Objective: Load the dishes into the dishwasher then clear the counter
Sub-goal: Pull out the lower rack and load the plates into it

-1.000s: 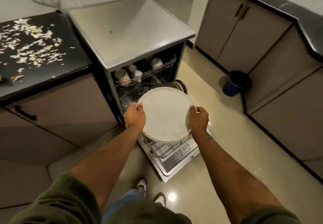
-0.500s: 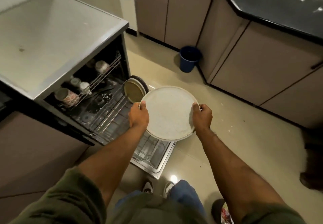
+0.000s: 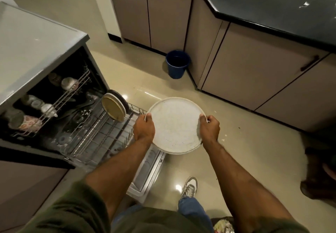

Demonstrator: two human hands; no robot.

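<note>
While fingers curl round its rim, left hand and right hand grip the plate.

Matt, speckled plate; metal wire racks; glossy tiled floor; plastic bucket; glossy black counter.

Pretty clearly a home kitchen: open dishwasher at 9 o'clock with cups racked inside, beige cabinets under a black counter from 12 to 3, bucket on the glossy floor.
</note>
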